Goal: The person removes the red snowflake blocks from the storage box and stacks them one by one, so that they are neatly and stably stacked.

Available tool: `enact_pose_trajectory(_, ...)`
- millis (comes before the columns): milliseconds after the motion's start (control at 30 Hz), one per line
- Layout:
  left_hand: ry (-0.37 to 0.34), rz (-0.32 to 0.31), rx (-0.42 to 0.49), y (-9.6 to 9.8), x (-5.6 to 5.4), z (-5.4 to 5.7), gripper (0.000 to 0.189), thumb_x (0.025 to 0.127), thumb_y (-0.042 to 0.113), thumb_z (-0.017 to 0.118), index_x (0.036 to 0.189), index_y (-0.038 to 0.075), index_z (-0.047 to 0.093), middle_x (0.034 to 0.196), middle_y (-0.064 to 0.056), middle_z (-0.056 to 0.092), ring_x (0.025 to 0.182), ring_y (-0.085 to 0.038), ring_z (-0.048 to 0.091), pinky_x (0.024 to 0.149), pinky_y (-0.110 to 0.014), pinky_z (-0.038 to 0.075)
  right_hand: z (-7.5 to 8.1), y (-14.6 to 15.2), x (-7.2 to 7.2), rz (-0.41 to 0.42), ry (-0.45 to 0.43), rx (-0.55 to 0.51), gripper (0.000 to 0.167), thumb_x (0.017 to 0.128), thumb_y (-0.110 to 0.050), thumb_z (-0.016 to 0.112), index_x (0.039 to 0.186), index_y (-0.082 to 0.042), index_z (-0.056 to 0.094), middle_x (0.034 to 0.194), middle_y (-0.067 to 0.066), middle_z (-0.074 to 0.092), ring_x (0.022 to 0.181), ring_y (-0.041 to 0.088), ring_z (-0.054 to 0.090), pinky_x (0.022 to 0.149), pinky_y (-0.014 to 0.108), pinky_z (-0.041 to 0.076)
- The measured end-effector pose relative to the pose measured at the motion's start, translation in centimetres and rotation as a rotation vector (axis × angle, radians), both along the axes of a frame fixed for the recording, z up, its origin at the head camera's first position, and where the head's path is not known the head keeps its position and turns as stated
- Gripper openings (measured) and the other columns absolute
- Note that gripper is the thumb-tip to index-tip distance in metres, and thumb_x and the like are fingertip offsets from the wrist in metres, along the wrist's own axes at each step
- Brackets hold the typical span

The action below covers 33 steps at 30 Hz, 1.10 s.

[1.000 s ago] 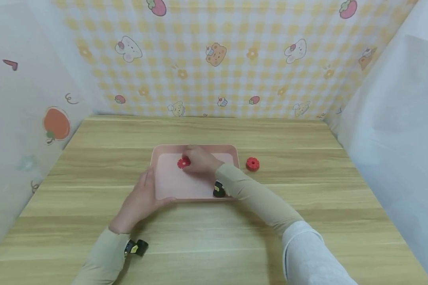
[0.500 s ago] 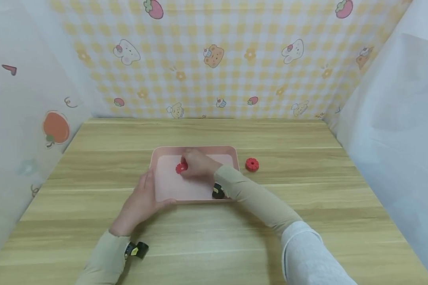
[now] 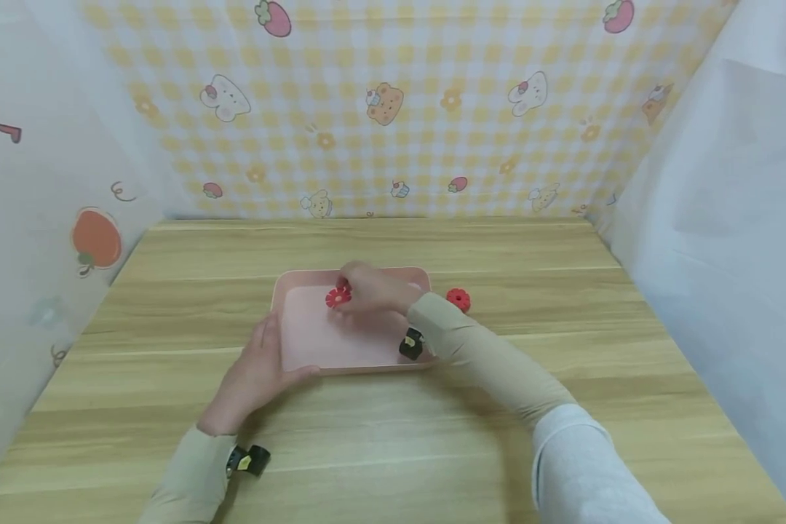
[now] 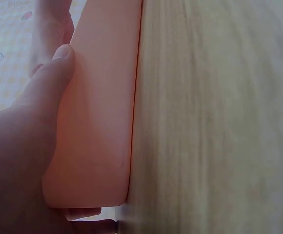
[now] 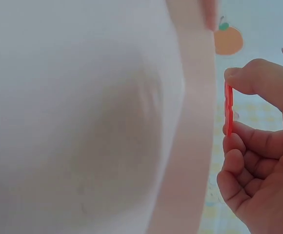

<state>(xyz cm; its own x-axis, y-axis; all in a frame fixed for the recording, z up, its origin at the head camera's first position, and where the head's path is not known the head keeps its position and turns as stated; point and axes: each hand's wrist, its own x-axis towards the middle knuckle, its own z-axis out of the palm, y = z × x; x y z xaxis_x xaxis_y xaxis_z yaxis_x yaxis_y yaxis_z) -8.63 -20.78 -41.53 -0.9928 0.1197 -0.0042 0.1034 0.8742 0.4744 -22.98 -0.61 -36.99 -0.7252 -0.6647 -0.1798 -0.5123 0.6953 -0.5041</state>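
Note:
A thin red flower-shaped slotted disc (image 5: 229,109) is pinched between thumb and fingertips of my right hand (image 3: 375,290), the other fingers curled in. In the right wrist view the disc is edge-on beside the tray wall; in the head view it overlaps the far half of the pink tray (image 3: 314,335). My left hand (image 3: 255,367) holds the tray's near left corner, thumb along the front wall and fingers along the left side. From the left wrist, the thumb shows near the rim of that wall (image 4: 100,122). Right of the tray lies a red flower-shaped piece (image 3: 458,299), partly overlapped by the right sleeve.
The tray stands on a wood-grain table (image 3: 393,451). A yellow checked cloth (image 3: 426,131) hangs behind the table, with pale sheets on the left and right sides. A small dark camera is strapped at each wrist.
The right hand first brings the red disc a little nearer, then moves it back away and to the right, still pinched. The left hand stays at the tray's corner. The whole view shifts slightly.

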Motion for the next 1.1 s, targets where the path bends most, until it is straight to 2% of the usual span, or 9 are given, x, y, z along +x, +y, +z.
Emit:
enact_pose_trajectory(233,0.007,-0.007,-0.015,-0.1,-0.1,0.0,0.125,0.072,0.062,0.073,0.148,-0.010,0.005,0.145,-0.035,0.026,0.125,-0.050,0.042,0.096,-0.061,0.043,1.1,2.2,-0.3,0.003,0.115,0.010,0.037,0.082,-0.030,0.075,0.107,-0.006,0.062,0.095,0.001,0.059,0.085,0.015,0.054,0.074,0.022,0.049)
enact_pose_trajectory(333,0.016,-0.009,-0.022,-0.2,-0.1,-0.1,0.125,0.073,0.062,0.072,0.147,-0.012,0.005,0.144,-0.036,0.026,0.124,-0.050,0.042,0.096,-0.061,0.044,1.4,3.2,-0.3,-0.013,0.133,0.009,0.038,0.081,-0.030,0.075,0.108,-0.005,0.062,0.096,0.003,0.060,0.085,0.016,0.055,0.075,0.023,0.049)
enact_pose_trajectory(800,0.015,-0.016,-0.028,0.0,0.0,0.1,0.125,0.074,0.066,0.068,0.147,-0.013,0.003,0.144,-0.038,0.024,0.124,-0.053,0.041,0.093,-0.062,0.045,3.8,8.3,-0.8,-0.136,0.144,-0.015,0.040,0.080,-0.027,0.075,0.110,-0.005,0.062,0.101,0.005,0.064,0.089,0.019,0.058,0.081,0.029,0.053)
enact_pose_trajectory(1100,0.014,-0.017,-0.025,0.2,0.0,0.0,0.126,0.074,0.067,0.067,0.147,-0.013,0.002,0.144,-0.038,0.024,0.124,-0.053,0.041,0.091,-0.063,0.045,3.5,11.2,-1.1,-0.185,0.130,-0.029,0.039,0.081,-0.027,0.075,0.110,-0.004,0.063,0.105,0.007,0.062,0.097,0.023,0.057,0.085,0.033,0.052)
